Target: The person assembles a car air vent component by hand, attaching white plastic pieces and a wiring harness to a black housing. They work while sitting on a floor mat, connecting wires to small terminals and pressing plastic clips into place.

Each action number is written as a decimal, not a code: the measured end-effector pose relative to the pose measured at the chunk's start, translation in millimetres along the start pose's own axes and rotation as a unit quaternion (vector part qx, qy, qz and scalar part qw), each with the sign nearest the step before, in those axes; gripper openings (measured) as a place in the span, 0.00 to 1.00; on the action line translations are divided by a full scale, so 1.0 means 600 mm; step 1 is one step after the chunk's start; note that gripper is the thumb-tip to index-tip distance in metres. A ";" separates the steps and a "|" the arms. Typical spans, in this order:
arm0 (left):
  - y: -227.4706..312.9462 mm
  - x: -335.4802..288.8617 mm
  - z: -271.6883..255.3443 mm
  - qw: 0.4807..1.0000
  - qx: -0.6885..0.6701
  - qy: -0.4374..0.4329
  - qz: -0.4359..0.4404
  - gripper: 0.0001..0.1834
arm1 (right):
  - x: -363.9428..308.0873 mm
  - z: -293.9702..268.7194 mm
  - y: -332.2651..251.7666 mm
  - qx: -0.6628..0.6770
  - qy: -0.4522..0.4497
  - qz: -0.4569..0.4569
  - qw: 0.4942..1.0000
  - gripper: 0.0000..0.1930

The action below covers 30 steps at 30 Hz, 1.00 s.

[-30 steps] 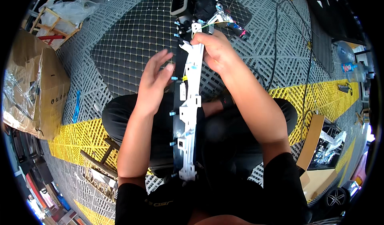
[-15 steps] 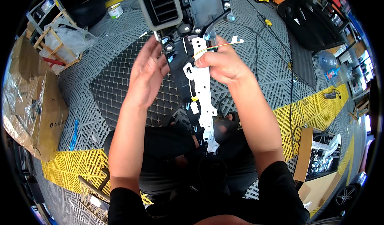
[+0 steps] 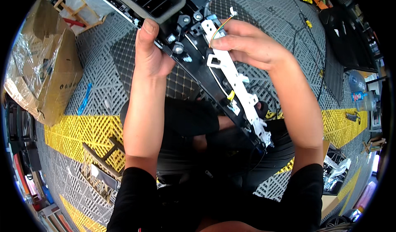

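Note:
A long black car dashboard trim panel (image 3: 198, 76) hangs tilted over my lap, its lower end pointing down to the right. A slatted air vent (image 3: 165, 3) sits at its upper end, cut off by the view's edge. Along the right side runs a white plastic bracket (image 3: 236, 81). My left hand (image 3: 152, 52) grips the panel's left edge below the vent, thumb raised along the rim. My right hand (image 3: 258, 44) closes around the bracket's upper part, thumb on top and fingers partly hidden behind. Near that thumb, a thin multicoloured wire (image 3: 221, 27) ends in a white connector (image 3: 233, 12).
A plastic-wrapped cardboard box (image 3: 45, 67) stands at left. A quilted black mat (image 3: 177, 85) lies on the grey floor tiles beneath the panel. Cables (image 3: 303, 25) trail at right, near a black panel (image 3: 346, 38) and clear bottles (image 3: 359, 87). An opened box (image 3: 330, 190) sits lower right.
The panel has swung from nearly upright to a slant, its top going left and its lower end right. My left hand now grips its edge; the right hand has moved right and up.

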<state>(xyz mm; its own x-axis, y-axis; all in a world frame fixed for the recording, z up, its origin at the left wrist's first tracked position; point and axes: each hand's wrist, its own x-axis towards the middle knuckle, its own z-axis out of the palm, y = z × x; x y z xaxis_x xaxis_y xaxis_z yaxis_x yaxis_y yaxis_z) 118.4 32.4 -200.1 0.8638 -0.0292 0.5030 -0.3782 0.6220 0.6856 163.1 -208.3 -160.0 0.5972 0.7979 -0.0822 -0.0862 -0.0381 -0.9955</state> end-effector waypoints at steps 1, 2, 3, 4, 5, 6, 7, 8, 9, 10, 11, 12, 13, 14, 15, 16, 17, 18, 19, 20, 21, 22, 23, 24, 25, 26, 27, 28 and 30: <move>-0.003 -0.010 -0.014 1.000 0.001 0.029 -0.001 0.41 | -0.011 0.008 0.006 -0.027 0.049 0.039 0.998 0.29; -0.004 -0.015 -0.028 0.999 -0.019 0.042 -0.005 0.40 | -0.026 0.017 0.010 -0.059 0.083 0.056 0.993 0.32; -0.004 -0.020 -0.041 0.998 -0.029 0.053 -0.016 0.38 | -0.042 0.028 0.016 -0.079 0.100 0.041 0.991 0.33; -0.002 -0.023 -0.053 0.997 -0.033 0.066 -0.021 0.37 | -0.061 0.040 0.022 -0.106 0.117 0.024 0.987 0.34; -0.004 -0.027 -0.060 0.996 -0.033 0.075 -0.019 0.36 | -0.081 0.051 0.029 -0.134 0.144 0.018 0.980 0.35; -0.007 -0.028 -0.065 0.994 -0.045 0.095 -0.011 0.36 | -0.102 0.058 0.032 -0.213 0.145 0.021 0.966 0.34; -0.009 -0.027 -0.070 0.992 -0.089 0.085 -0.008 0.36 | -0.112 0.070 0.044 -0.203 0.141 0.005 0.969 0.33; -0.012 -0.027 -0.071 0.989 -0.133 0.067 0.000 0.35 | -0.121 0.079 0.055 -0.198 0.158 0.027 0.967 0.32; -0.014 -0.027 -0.072 0.988 -0.133 0.075 -0.004 0.35 | -0.129 0.082 0.062 -0.263 0.157 0.003 0.952 0.30; -0.015 -0.028 -0.072 0.988 -0.135 0.073 -0.004 0.36 | -0.135 0.084 0.069 -0.328 0.160 0.002 0.931 0.28; -0.016 -0.029 -0.071 0.988 -0.138 0.069 0.000 0.36 | -0.140 0.087 0.074 -0.316 0.174 0.006 0.933 0.24; -0.015 -0.030 -0.070 0.990 -0.120 0.076 -0.008 0.35 | -0.139 0.088 0.078 -0.318 0.186 0.005 0.930 0.24; -0.014 -0.033 -0.068 0.991 -0.103 0.081 -0.013 0.35 | -0.139 0.089 0.082 -0.319 0.192 -0.011 0.928 0.23; -0.010 -0.035 -0.068 0.993 -0.083 0.086 -0.012 0.35 | -0.138 0.089 0.084 -0.319 0.202 -0.029 0.926 0.22; -0.010 -0.039 -0.066 0.992 -0.094 0.089 0.003 0.34 | -0.138 0.089 0.085 -0.327 0.208 -0.035 0.921 0.20; -0.006 -0.040 -0.066 0.993 -0.088 0.074 0.000 0.34 | -0.137 0.089 0.087 -0.324 0.211 -0.029 0.922 0.20; -0.004 -0.045 -0.064 0.994 -0.079 0.074 0.001 0.34 | -0.137 0.088 0.088 -0.322 0.212 -0.021 0.922 0.20; -0.003 -0.047 -0.063 0.995 -0.072 0.069 0.006 0.35 | -0.137 0.085 0.088 -0.322 0.211 -0.018 0.923 0.20; -0.001 -0.050 -0.062 0.996 -0.075 0.052 0.022 0.35 | -0.136 0.084 0.091 -0.302 0.220 -0.005 0.928 0.20; 0.001 -0.053 -0.059 0.996 -0.073 0.050 0.032 0.36 | -0.137 0.080 0.091 -0.301 0.219 -0.009 0.928 0.19; 0.004 -0.056 -0.058 0.996 -0.059 0.060 0.031 0.37 | -0.137 0.078 0.093 -0.301 0.218 -0.005 0.928 0.19; 0.005 -0.060 -0.056 0.996 -0.044 0.064 0.039 0.37 | -0.137 0.076 0.093 -0.298 0.220 0.002 0.929 0.19; 0.008 -0.064 -0.055 0.996 -0.034 0.072 0.038 0.38 | -0.136 0.075 0.093 -0.300 0.209 0.011 0.931 0.19; 0.010 -0.068 -0.054 0.996 -0.052 0.068 0.022 0.38 | -0.136 0.074 0.092 -0.298 0.201 0.023 0.933 0.20; 0.010 -0.072 -0.053 0.996 -0.059 0.064 0.019 0.38 | -0.135 0.073 0.089 -0.295 0.196 0.035 0.934 0.20; 0.011 -0.074 -0.054 0.996 -0.067 0.057 0.020 0.39 | -0.133 0.073 0.085 -0.257 0.187 0.018 0.948 0.21; 0.010 -0.076 -0.055 0.996 -0.075 0.049 0.020 0.39 | -0.130 0.072 0.079 -0.217 0.179 0.000 0.959 0.23; 0.010 -0.077 -0.058 0.995 -0.084 0.040 0.025 0.39 | -0.126 0.071 0.073 -0.180 0.178 0.016 0.967 0.24; 0.005 -0.075 -0.064 0.994 -0.096 0.021 0.036 0.40 | -0.113 0.058 0.051 -0.073 0.179 -0.061 0.979 0.27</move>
<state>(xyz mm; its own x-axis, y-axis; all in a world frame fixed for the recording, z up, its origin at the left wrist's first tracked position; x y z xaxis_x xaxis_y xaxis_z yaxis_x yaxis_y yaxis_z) 91.0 65.6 -241.0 0.8517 0.0518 0.5215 -0.3725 0.7599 0.5328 92.2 -242.3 -183.3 0.8398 0.5402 0.0537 0.1032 -0.0617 -0.9927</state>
